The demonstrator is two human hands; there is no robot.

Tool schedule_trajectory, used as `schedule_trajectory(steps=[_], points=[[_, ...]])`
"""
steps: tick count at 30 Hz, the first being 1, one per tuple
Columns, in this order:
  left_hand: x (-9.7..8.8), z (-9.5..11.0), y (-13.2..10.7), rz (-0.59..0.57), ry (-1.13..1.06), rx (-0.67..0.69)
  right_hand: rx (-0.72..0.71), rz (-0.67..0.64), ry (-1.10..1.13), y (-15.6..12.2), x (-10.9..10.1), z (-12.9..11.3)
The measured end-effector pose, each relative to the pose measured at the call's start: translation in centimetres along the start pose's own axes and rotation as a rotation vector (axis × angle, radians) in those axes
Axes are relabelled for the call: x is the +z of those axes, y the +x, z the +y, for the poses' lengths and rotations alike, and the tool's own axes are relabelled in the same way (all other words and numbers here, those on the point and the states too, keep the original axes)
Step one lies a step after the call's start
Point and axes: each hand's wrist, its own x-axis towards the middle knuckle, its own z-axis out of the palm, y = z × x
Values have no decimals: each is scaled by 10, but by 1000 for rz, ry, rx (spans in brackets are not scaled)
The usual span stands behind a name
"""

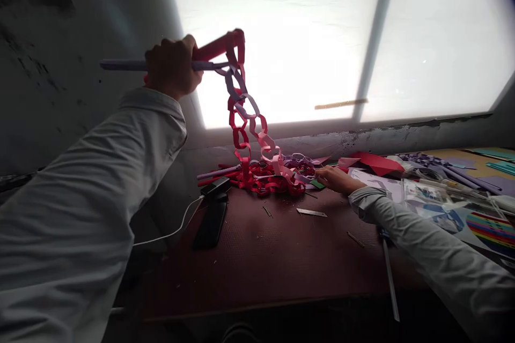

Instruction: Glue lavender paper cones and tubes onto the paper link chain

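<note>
My left hand (pixel 172 66), raised at the left, is closed around a thin purple paper stick (pixel 123 65) and a red paper stick (pixel 213 48). From their ends hangs a paper chain (pixel 241 99) of red, purple and pink links, running down to a heap of linked paper rings (pixel 277 179) at the back of the table. Low at the right edge of that heap is my right hand (pixel 336 178), its fingers bent together at the chain's purple links. What exactly lies between those fingertips is partly hidden.
On the dark red table (pixel 257 257) lie a black phone (pixel 210 224), a black box with a white cable (pixel 216 186), a cutter blade (pixel 312 213) and paper scraps. Red paper sheets (pixel 378 163), plastic packets and coloured strips (pixel 491 230) fill the right side. A bright window stands behind.
</note>
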Motion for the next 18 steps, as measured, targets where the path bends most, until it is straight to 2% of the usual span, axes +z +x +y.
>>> schedule_trajectory(steps=[4,8,14,18], points=[[-24,0,30,87,-18,9,-11,85,7,19,0,-29],[-38,-6,40,62,6,-21,39,202,34,37,-1,-36],[-33,-31,33,30,107,26,80,193,197,60,6,-27],[-27,-46,23,-29,178,34,7,142,389,55,4,-39]])
